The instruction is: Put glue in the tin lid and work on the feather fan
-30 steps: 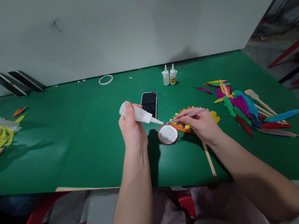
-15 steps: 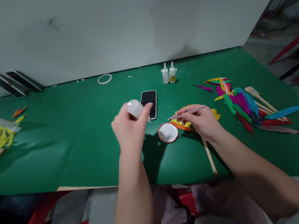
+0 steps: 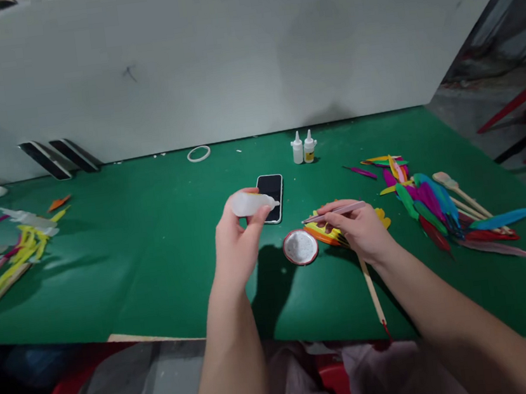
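Bottle (image 3: 248, 204) and tweezers (image 3: 312, 219) apart, tassel (image 3: 387, 330) at table edge (image 3: 328, 337)

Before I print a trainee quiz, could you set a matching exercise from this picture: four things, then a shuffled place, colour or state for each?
Things:
1. Larger white bottle
2. Slim pinkish tool
3. Round dish
4. Pair of small bottles

Matches:
A. Upright, side by side
B. In the left hand
C. Red-rimmed
D. In the right hand

Pairs: 1-B; 2-D; 3-C; 4-A
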`<action>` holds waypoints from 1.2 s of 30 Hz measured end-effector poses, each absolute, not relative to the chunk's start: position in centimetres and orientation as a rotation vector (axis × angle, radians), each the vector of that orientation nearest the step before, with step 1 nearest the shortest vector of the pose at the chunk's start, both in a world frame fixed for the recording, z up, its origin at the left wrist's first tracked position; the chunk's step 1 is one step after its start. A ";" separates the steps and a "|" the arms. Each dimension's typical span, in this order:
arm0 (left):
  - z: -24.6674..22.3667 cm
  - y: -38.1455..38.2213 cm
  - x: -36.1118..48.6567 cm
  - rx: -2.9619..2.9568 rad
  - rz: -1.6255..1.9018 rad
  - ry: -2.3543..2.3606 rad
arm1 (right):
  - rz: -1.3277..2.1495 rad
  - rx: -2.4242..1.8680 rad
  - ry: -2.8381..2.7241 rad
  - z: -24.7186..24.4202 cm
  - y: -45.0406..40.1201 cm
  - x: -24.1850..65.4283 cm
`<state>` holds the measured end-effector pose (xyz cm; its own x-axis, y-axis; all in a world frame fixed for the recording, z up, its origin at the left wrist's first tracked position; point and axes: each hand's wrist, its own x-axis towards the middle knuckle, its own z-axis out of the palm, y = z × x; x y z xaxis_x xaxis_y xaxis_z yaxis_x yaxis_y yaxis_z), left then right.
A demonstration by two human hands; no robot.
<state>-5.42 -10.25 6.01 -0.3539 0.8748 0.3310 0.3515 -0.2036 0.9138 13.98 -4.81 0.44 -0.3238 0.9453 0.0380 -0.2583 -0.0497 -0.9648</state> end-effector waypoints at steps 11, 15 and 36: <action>5.2 -9.7 -4.8 1.259 1.831 1.672 | 1.571 -0.849 -1.201 0.9 -4.8 13.6; 5.2 -9.4 -4.5 1.247 1.776 1.504 | 1.569 -0.837 -1.231 0.7 -4.8 13.7; 4.5 -8.9 -6.1 1.193 1.814 1.801 | 1.584 -0.809 -1.221 0.9 -5.1 13.6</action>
<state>-6.06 -8.95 4.50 -0.6002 0.7291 0.3289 0.3238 -0.1545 0.9334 13.63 -5.12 0.86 -0.3352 0.9412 0.0433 -0.2819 -0.0563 -0.9578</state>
